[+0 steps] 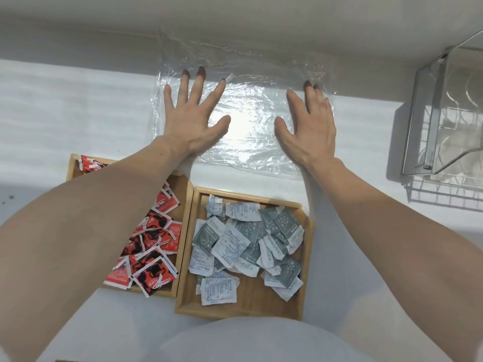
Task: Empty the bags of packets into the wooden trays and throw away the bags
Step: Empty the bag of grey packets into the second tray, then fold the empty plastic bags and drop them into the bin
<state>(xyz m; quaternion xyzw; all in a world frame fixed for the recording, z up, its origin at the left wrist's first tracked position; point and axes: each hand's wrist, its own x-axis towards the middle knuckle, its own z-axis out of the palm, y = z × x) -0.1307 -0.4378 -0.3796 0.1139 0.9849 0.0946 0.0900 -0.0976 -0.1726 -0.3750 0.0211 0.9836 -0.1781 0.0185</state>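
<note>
1. While both palms are pressing down, the clear plastic bag (251,121) is lying flat and empty on the white surface (78,113), its far edge reaching the wall, wrinkles catching the light.
2. The left hand (192,118) is resting on the bag's left side, fingers (200,82) spread wide and flat, gripping nothing.
3. The right hand (309,126) is lying on the bag's right side, thumb held apart, the other fingers (311,96) close together and stretched out, also gripping nothing.
4. Just nearer the person, the right wooden tray (305,267) is sitting between the forearms, holding a loose heap of grey and white packets (245,244), some face up, some showing printed backs.
5. Touching its left wall, the left wooden tray (183,189) is holding red packets (154,246) with black and white print, and the left forearm is crossing over it and hiding much of it.
6. Off to the right, well apart from the trays, a metal wire rack (441,121) with a clear cover is standing against the wall, throwing a grid shadow onto the surface.
</note>
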